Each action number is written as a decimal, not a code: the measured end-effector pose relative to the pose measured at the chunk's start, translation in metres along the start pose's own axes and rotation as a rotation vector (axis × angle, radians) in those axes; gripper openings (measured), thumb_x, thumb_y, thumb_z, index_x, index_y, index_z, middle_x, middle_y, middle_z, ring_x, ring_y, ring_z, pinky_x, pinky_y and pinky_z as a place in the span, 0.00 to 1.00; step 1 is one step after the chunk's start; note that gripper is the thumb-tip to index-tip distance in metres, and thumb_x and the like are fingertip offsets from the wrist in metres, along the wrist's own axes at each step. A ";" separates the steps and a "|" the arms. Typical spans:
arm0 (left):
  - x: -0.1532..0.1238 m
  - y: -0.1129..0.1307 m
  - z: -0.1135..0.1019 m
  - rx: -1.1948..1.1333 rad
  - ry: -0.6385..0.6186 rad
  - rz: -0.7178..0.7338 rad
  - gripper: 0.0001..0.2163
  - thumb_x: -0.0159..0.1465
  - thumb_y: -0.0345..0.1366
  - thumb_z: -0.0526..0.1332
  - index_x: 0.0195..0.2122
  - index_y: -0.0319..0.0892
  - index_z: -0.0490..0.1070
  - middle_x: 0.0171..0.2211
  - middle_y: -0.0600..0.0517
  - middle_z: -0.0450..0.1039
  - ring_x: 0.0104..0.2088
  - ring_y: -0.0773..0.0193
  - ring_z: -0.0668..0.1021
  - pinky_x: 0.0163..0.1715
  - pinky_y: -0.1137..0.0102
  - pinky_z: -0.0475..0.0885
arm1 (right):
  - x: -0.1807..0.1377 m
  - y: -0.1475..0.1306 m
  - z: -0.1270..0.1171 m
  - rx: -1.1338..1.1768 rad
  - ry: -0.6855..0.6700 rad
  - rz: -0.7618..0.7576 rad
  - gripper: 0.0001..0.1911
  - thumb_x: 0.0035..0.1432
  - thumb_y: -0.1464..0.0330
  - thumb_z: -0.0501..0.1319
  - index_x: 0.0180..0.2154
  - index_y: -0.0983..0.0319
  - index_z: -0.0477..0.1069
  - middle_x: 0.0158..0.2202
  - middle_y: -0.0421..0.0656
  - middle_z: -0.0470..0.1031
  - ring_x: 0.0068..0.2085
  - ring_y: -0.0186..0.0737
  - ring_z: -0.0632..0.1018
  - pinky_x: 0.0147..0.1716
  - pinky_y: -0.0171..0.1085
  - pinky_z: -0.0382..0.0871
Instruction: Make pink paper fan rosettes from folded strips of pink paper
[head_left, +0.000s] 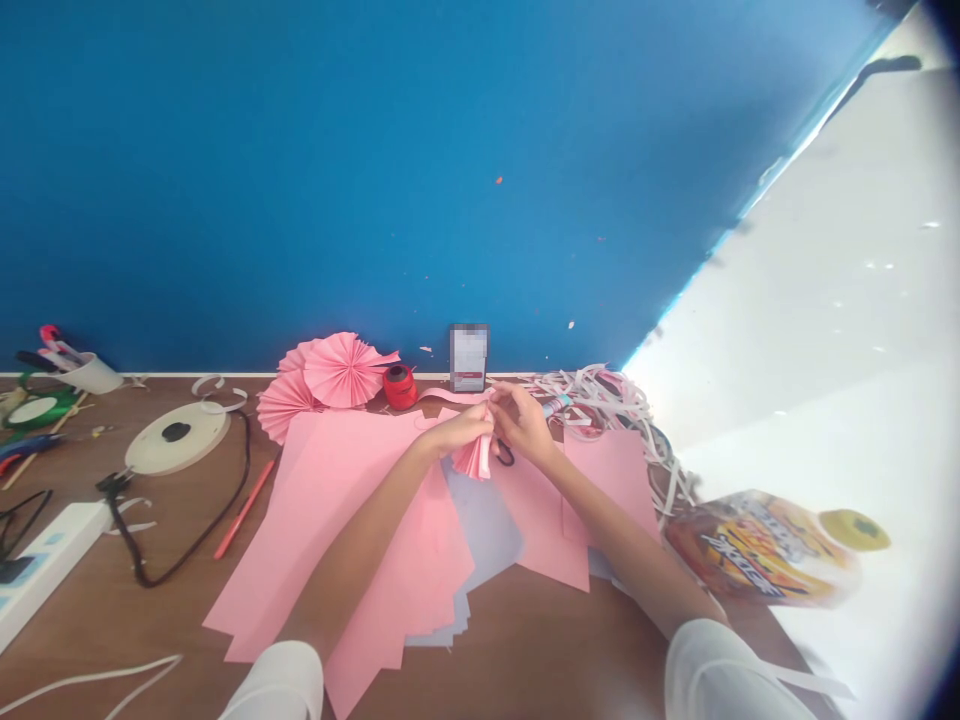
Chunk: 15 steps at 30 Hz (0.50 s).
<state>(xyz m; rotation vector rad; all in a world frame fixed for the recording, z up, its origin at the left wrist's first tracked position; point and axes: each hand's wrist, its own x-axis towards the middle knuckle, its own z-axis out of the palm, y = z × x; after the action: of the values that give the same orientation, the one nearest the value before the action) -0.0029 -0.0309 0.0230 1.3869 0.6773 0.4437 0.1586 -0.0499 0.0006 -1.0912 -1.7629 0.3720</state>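
Note:
Between my two hands is a pink pleated paper fan (471, 462), its folds spreading downward. My left hand (459, 430) is closed around its gathered part. At the fan's upper end my right hand (523, 422) pinches with bent fingers; what lies between those fingertips is too small to make out. Sheets of pink paper (322, 520) lie under my arms, with grey-blue paper (487, 530) among them. Part of a dark scissor-like loop (506, 456) shows just below my right hand. Finished pink paper rosettes (349, 370) rest behind the sheets to the left.
A phone (469, 358) leans on the blue wall beyond my hands, near a red spool (400, 387). White paper strips (611, 395) are heaped at the right, near a large bottle (772, 548). Leftward lie a red pen (244, 510), a round white reel (178, 440) and a power strip (52, 570).

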 end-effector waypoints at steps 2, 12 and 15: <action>0.000 0.000 -0.001 0.000 0.012 0.002 0.21 0.53 0.25 0.52 0.50 0.39 0.60 0.31 0.51 0.72 0.26 0.67 0.77 0.27 0.73 0.72 | -0.001 0.001 0.001 0.013 -0.026 0.000 0.16 0.61 0.70 0.56 0.51 0.57 0.65 0.40 0.43 0.73 0.43 0.41 0.74 0.44 0.41 0.67; 0.005 -0.007 -0.003 -0.017 0.017 0.031 0.25 0.53 0.25 0.51 0.55 0.41 0.58 0.35 0.50 0.72 0.27 0.67 0.78 0.29 0.70 0.72 | -0.002 0.001 0.003 -0.008 0.024 -0.010 0.17 0.60 0.70 0.56 0.52 0.57 0.63 0.41 0.44 0.72 0.43 0.42 0.73 0.45 0.43 0.67; 0.004 -0.005 -0.002 0.005 0.018 0.021 0.25 0.53 0.25 0.51 0.55 0.40 0.58 0.35 0.50 0.72 0.27 0.67 0.77 0.29 0.71 0.72 | -0.002 0.002 0.003 -0.003 -0.008 0.000 0.18 0.60 0.70 0.56 0.52 0.57 0.63 0.41 0.44 0.73 0.43 0.42 0.74 0.45 0.43 0.67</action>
<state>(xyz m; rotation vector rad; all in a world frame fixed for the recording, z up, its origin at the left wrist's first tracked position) -0.0022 -0.0277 0.0171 1.3973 0.6791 0.4720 0.1569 -0.0500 -0.0033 -1.0936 -1.7706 0.3745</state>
